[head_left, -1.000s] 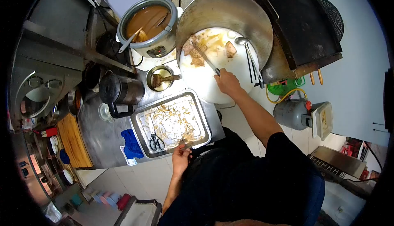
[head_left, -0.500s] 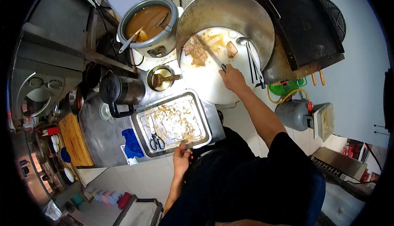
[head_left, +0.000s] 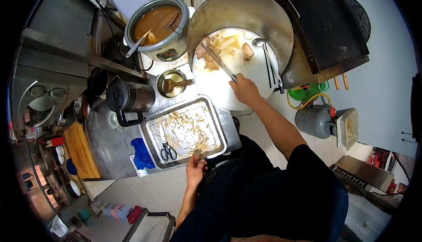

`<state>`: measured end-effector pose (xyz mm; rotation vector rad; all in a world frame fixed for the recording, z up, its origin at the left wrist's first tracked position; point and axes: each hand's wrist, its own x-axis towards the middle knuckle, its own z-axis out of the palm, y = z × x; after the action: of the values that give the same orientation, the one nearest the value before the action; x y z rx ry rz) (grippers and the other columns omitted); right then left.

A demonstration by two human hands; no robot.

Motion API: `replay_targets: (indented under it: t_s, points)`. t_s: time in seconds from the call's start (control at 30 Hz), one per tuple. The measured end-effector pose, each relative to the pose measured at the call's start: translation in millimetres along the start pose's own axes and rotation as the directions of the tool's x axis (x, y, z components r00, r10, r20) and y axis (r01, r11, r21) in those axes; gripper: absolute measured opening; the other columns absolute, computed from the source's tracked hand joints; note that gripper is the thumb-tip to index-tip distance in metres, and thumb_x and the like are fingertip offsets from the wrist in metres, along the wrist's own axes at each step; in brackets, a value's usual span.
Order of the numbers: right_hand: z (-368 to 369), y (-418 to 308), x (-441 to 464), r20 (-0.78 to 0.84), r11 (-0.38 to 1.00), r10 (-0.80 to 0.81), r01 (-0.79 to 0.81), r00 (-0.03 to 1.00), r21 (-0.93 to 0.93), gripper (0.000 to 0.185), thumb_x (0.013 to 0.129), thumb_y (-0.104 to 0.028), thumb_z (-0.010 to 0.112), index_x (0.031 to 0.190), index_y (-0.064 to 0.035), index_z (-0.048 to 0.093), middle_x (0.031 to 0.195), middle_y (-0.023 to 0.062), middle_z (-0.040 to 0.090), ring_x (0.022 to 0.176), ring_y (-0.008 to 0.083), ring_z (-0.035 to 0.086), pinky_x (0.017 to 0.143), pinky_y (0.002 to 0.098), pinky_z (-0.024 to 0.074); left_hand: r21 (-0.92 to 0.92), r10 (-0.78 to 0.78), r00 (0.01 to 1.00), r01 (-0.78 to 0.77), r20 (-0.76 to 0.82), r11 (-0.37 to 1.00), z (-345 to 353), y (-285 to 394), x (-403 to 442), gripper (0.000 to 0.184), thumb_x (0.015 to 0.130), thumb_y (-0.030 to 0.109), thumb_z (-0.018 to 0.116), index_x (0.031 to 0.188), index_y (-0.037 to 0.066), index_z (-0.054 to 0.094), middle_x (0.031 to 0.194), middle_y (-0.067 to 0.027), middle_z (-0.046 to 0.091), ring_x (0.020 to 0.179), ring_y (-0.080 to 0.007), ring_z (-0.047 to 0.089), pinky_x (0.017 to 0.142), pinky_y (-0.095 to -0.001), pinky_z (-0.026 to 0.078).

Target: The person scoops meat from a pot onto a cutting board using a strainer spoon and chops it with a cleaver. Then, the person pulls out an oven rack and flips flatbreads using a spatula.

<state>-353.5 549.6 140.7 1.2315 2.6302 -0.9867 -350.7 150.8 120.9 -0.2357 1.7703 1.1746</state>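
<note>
Meat (head_left: pixel 211 61): loose pile of pieces, far-left part of the round white board (head_left: pixel 215 92); lone chunk (head_left: pixel 247 52) apart to the right.
Right hand (head_left: pixel 246 89): closed round the handle of a knife (head_left: pixel 221 65), blade laid slantwise over the pile, covering part of it.
Left hand (head_left: pixel 195 170): fingers curled at the near edge of the metal tray (head_left: pixel 219 123); cannot tell whether they grip anything.
Tray contents: thin brownish shreds, plus scissors (head_left: pixel 168 152).
Obstructions: curved metal wall (head_left: pixel 246 11) closing off the board's far side; ladle (head_left: pixel 259 43) and dark rods (head_left: pixel 267 70) along the right.
Left of board: cooker (head_left: pixel 179 48) of brown sauce; small pot (head_left: pixel 166 76) with brush (head_left: pixel 179 84); dark jug (head_left: pixel 118 95); blue cloth (head_left: pixel 141 153) on the steel surface (head_left: pixel 105 141).
Since half a second ago: right hand and knife shifted left; meat now shows on both sides of the blade. Left hand, tray, chunk roughly unmoved.
</note>
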Motion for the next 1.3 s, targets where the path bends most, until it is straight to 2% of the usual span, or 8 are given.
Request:
replay_targets:
  t_s: [0.1, 0.23, 0.3, 0.53, 0.83, 0.93, 1.1, 1.3]
  points:
    - [15.8, 6.4, 3.2, -0.051, 0.998, -0.028, 0.025, 0.998, -0.049, 0.036, 0.096, -0.032, 0.061, 0.096, 0.0030, 0.053, 0.081, 0.0288, 0.067, 0.076, 0.0459, 0.067, 0.072, 0.0535, 0.0524, -0.003, 0.024, 0.999, -0.024, 0.021, 1.000, -3.1, -3.5, 1.5, 0.030, 0.097, 0.011, 0.063, 0.124, 0.002, 0.053, 0.088, -0.0060, 0.067, 0.065, -0.0110, 0.061, 0.051, -0.0247, 0.045]
    - [13.7, -3.4, -1.9, -0.104, 0.998, -0.065, 0.064, 0.992, -0.011, 0.035, 0.095, -0.032, 0.061, 0.095, 0.0028, 0.053, 0.081, 0.0288, 0.067, 0.077, 0.0459, 0.067, 0.071, 0.0534, 0.0523, -0.011, 0.018, 0.999, -0.018, 0.028, 1.000, -5.1, -9.9, 5.4, 0.032, 0.098, 0.013, 0.062, 0.126, 0.003, 0.050, 0.089, -0.0076, 0.068, 0.068, -0.0137, 0.064, 0.050, -0.0258, 0.046]
    - [14.6, -8.6, -3.6, 0.069, 0.998, 0.052, -0.048, 0.996, -0.050, 0.036, 0.097, -0.032, 0.059, 0.103, 0.0033, 0.055, 0.093, 0.0296, 0.068, 0.089, 0.0453, 0.068, 0.081, 0.0536, 0.0528, 0.004, 0.022, 0.999, -0.023, 0.030, 1.000, -7.3, -7.6, 2.3, 0.032, 0.098, 0.014, 0.062, 0.126, 0.003, 0.050, 0.088, -0.0074, 0.068, 0.068, -0.0135, 0.064, 0.050, -0.0256, 0.046]
    - [10.0, -31.0, 7.1, -0.027, 1.000, -0.008, 0.008, 1.000, 0.014, 0.034, 0.097, -0.029, 0.058, 0.105, 0.0035, 0.055, 0.096, 0.0291, 0.069, 0.089, 0.0453, 0.068, 0.083, 0.0547, 0.0519, -0.016, 0.000, 1.000, 0.000, -0.001, 1.000, -9.2, -5.9, 2.6, 0.034, 0.096, 0.011, 0.064, 0.127, 0.002, 0.052, 0.087, -0.0051, 0.066, 0.065, -0.0106, 0.061, 0.050, -0.0250, 0.045]
    - [-45.6, -13.2, 4.8, 0.100, 0.960, 0.037, -0.007, 0.994, -0.280, 0.033, 0.096, -0.027, 0.057, 0.106, 0.0047, 0.056, 0.100, 0.0298, 0.068, 0.097, 0.0459, 0.067, 0.087, 0.0520, 0.0527, -0.065, 0.040, 0.999, -0.041, -0.021, 0.997, -18.7, -8.8, 4.9, 0.035, 0.097, 0.012, 0.062, 0.129, 0.001, 0.052, 0.089, -0.0048, 0.067, 0.067, -0.0095, 0.061, 0.052, -0.0237, 0.046]
    - [-53.4, -17.8, -7.6, 0.079, 0.956, 0.092, -0.066, 0.993, -0.285, 0.035, 0.097, -0.030, 0.056, 0.105, 0.0046, 0.056, 0.100, 0.0301, 0.068, 0.096, 0.0457, 0.067, 0.086, 0.0519, 0.0529, -0.065, 0.027, 0.999, -0.029, -0.031, 0.998, -20.1, -12.0, 3.8, 0.035, 0.098, 0.012, 0.062, 0.129, 0.001, 0.052, 0.089, -0.0045, 0.067, 0.067, -0.0093, 0.061, 0.052, -0.0239, 0.046]
    - [-7.6, -8.3, 6.7, -0.092, 0.995, 0.025, -0.033, 0.995, -0.092, 0.040, 0.098, -0.036, 0.057, 0.098, 0.0037, 0.053, 0.089, 0.0313, 0.068, 0.087, 0.0487, 0.066, 0.081, 0.0539, 0.0520, -0.082, 0.011, 1.000, -0.012, -0.020, 0.997, -21.0, -14.0, 2.8, 0.033, 0.098, 0.012, 0.062, 0.127, 0.001, 0.053, 0.090, -0.0045, 0.067, 0.067, -0.0095, 0.061, 0.052, -0.0245, 0.046]
    - [7.5, 9.0, 15.4, -0.004, 0.994, 0.055, -0.055, 0.998, -0.094, 0.040, 0.098, -0.036, 0.057, 0.100, 0.0039, 0.054, 0.091, 0.0308, 0.068, 0.088, 0.0472, 0.067, 0.081, 0.0541, 0.0525, -0.063, 0.011, 1.000, -0.011, -0.006, 0.998, -23.4, -7.0, 3.2, 0.031, 0.097, 0.011, 0.062, 0.125, 0.001, 0.053, 0.088, -0.0043, 0.066, 0.067, -0.0097, 0.060, 0.052, -0.0246, 0.045]
